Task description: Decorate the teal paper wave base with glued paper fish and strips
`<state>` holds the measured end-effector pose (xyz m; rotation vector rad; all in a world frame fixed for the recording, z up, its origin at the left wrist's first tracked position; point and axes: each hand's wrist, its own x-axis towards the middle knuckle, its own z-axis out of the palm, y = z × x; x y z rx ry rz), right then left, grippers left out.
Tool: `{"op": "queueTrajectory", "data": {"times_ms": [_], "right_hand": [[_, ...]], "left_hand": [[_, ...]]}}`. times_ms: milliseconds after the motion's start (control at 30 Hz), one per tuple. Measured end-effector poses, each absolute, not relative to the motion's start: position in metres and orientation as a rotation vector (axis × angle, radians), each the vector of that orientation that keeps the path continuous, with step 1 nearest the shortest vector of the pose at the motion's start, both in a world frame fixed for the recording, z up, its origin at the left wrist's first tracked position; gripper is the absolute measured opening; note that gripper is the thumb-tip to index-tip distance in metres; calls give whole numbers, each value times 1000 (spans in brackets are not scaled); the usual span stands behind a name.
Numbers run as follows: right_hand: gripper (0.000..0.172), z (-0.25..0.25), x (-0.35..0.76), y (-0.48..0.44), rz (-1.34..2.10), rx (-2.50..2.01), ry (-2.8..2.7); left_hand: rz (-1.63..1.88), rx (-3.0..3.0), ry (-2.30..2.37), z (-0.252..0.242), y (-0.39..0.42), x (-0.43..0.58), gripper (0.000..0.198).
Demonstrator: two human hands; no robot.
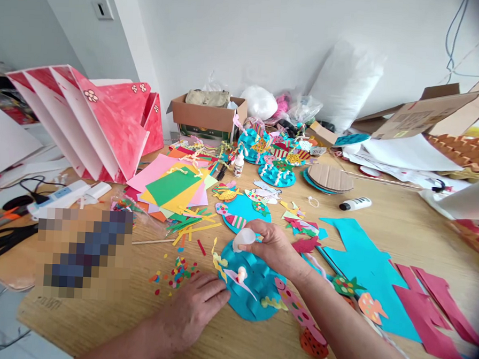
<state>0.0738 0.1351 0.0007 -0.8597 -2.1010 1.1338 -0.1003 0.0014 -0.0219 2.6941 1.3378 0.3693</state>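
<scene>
My right hand [268,245] pinches a small whitish, translucent rounded piece [244,238] between thumb and fingers, above the far edge of a blue paper disc [253,303]. The piece's exact kind is unclear. My left hand [195,306] lies with its fingers extended, their tips at the disc's left edge. Raised wavy blue strips cross the disc. On it sit a small white and pinkish shape [241,275], a pale pointed paper piece [240,284] and yellow wavy trim [271,303]. A spotted pink paper fish [297,308] lies beside its right edge.
Colored dots [180,273] are scattered left of the disc. Beyond lie another blue disc [244,209] with paper fish, colored sheets [170,186], a glue bottle [238,166] and a marker-like tube [355,203]. Blue paper [371,267] and black scissors [3,242] lie at the sides.
</scene>
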Motion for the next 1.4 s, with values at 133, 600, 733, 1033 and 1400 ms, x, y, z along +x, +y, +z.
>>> {"op": "queueTrajectory", "data": {"times_ms": [133, 600, 733, 1033, 1400], "right_hand": [[9, 1, 74, 135, 1135, -867, -2110], [19, 4, 76, 135, 1422, -995, -1796], [22, 2, 80, 137, 1586, -938, -1517], [25, -1, 94, 138, 1760, -812, -835], [16, 2, 158, 173, 1575, -890, -674]], "left_hand": [[376, 2690, 1323, -23, 2, -100, 29], [125, 2724, 1411, -15, 7, -108, 31], [107, 2732, 1443, -19, 8, -111, 29], [163, 2709, 1410, -15, 10, -113, 34], [133, 2667, 1437, -8, 13, -109, 31]]}}
